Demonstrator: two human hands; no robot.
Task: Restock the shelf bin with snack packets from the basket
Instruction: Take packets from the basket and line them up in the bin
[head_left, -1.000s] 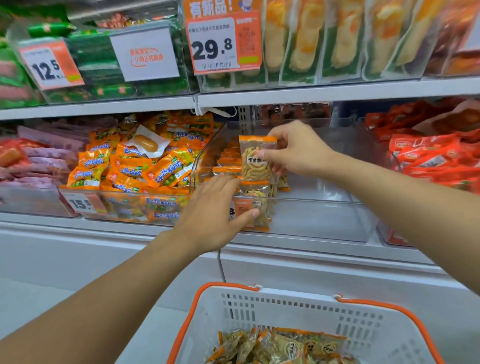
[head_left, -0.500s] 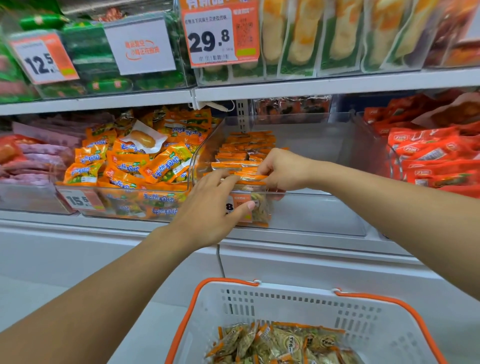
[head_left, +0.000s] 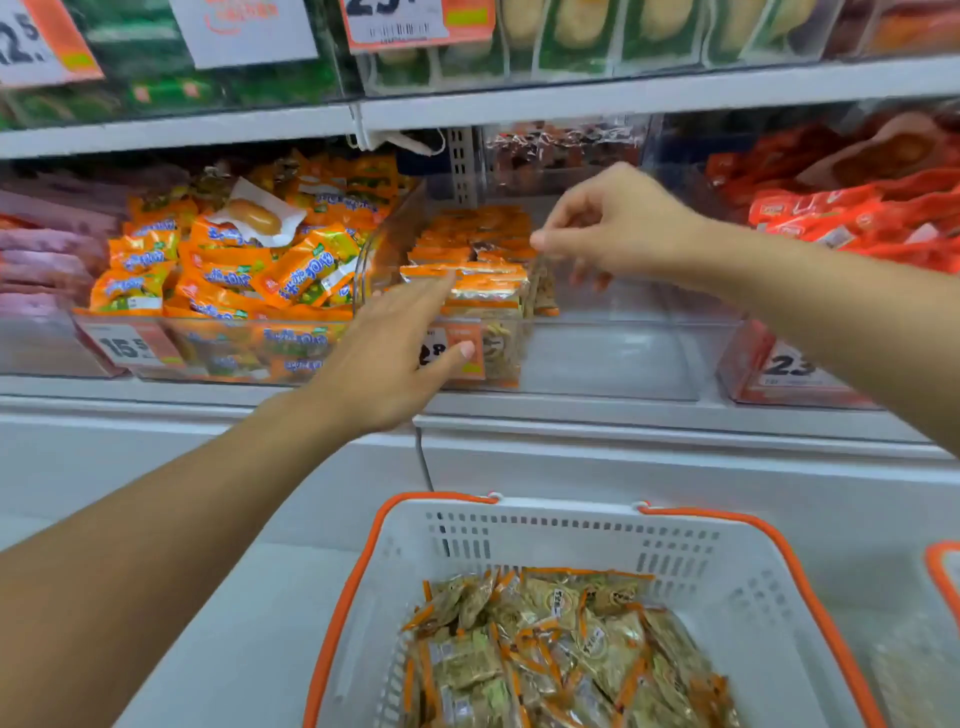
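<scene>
A clear shelf bin (head_left: 613, 358) holds rows of orange-topped snack packets (head_left: 478, 244) along its left side; its right part is bare. My left hand (head_left: 384, 353) reaches over the bin's front wall, straight fingers touching the front packets and thumb near the price label. Above the bin, just right of the rows, my right hand (head_left: 618, 223) hovers with fingers loosely curled and nothing visible in them. Below stands the white basket (head_left: 571, 512) with orange handles, with several more of the same packets (head_left: 561, 649) inside.
A bin of orange and green packets (head_left: 234, 270) sits to the left and one of red packets (head_left: 857, 218) to the right. A shelf edge (head_left: 623, 93) runs close overhead. Another orange basket rim (head_left: 943, 566) shows at the right edge.
My right hand set its packet down into the row, let go and rose up and to the right. My left hand stayed at the front packets, fingers now straighter.
</scene>
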